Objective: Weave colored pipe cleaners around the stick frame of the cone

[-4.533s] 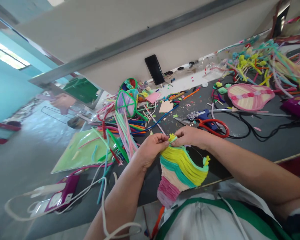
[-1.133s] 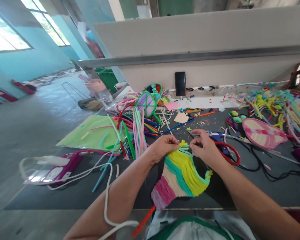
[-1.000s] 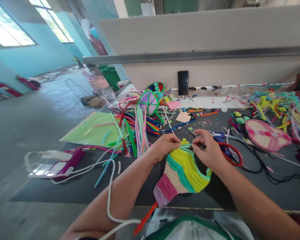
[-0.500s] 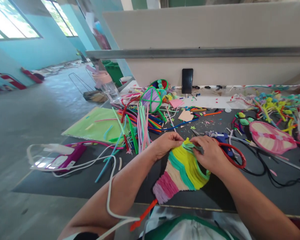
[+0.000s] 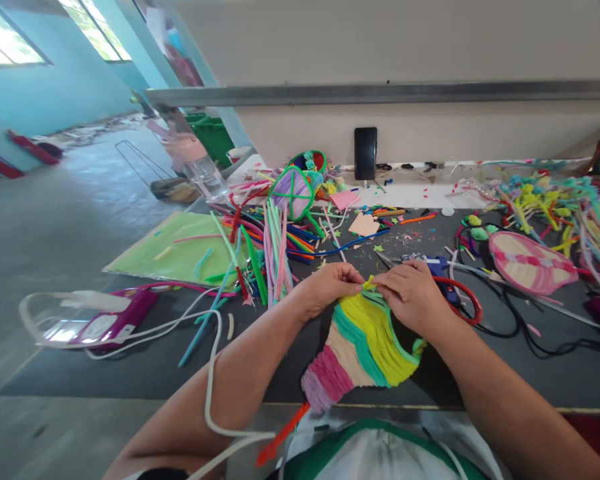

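At desk edge, both hands pinching striped fan top

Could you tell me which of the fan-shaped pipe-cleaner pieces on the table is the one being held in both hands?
The striped yellow, teal, cream and pink fan, pinched at its top by the left hand and right hand. The pink-rimmed cream fan lies untouched at right.

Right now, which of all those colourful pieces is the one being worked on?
On the dark table, look at its near edge. The striped fan-shaped piece lies there, pinched at its top by the left hand and right hand. Unlike the pink fan far right, it has yellow, teal, cream and pink bands.
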The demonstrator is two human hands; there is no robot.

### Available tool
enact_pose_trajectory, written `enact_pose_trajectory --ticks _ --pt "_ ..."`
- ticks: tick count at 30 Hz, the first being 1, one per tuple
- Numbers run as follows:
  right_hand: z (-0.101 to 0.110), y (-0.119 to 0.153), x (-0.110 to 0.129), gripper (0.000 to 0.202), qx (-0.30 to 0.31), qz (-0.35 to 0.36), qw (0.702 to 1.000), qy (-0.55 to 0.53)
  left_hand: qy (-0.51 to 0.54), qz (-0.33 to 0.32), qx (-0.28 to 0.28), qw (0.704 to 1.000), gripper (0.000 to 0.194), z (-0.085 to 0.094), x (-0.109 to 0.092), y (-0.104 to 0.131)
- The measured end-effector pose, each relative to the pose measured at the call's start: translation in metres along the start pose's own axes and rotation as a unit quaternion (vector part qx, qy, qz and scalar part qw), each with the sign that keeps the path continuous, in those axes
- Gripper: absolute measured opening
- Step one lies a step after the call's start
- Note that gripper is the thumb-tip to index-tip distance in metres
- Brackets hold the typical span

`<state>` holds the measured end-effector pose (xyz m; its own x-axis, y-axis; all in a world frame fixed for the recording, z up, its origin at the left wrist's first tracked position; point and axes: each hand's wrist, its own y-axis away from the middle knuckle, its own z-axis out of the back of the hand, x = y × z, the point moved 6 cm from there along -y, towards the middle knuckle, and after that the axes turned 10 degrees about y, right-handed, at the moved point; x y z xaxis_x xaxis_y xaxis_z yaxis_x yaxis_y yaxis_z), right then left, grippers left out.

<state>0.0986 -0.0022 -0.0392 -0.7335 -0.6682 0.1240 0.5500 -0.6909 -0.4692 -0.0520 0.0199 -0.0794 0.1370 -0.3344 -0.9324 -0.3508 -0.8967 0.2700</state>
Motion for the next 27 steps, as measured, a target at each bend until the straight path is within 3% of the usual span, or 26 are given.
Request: enact_pose_trajectory --ticks 8,12,16,19,27 --pt "0.000 0.001 0.001 0.024 0.057 0.018 0.996 -0.066 0.017 0.033 0.007 0.999 0.030 0.000 0.005 0.000" --pt "0.001 0.001 0.005 0.020 0.070 0.009 0.997 -0.039 0.020 0.039 -0.004 0.999 0.030 0.001 0.006 0.000" --pt "0.000 0.000 0.009 0.009 0.065 0.023 0.998 0.010 0.023 0.045 -0.013 0.999 0.030 0.000 0.007 0.000" --pt "0.000 0.000 0.010 0.014 0.048 0.022 0.998 0.043 0.025 0.048 -0.010 0.999 0.031 0.000 0.008 -0.001" --pt "-0.005 -0.003 0.010 0.014 0.010 -0.043 0.996 0.073 -0.080 -0.010 0.029 0.996 0.022 -0.004 0.002 0.000"
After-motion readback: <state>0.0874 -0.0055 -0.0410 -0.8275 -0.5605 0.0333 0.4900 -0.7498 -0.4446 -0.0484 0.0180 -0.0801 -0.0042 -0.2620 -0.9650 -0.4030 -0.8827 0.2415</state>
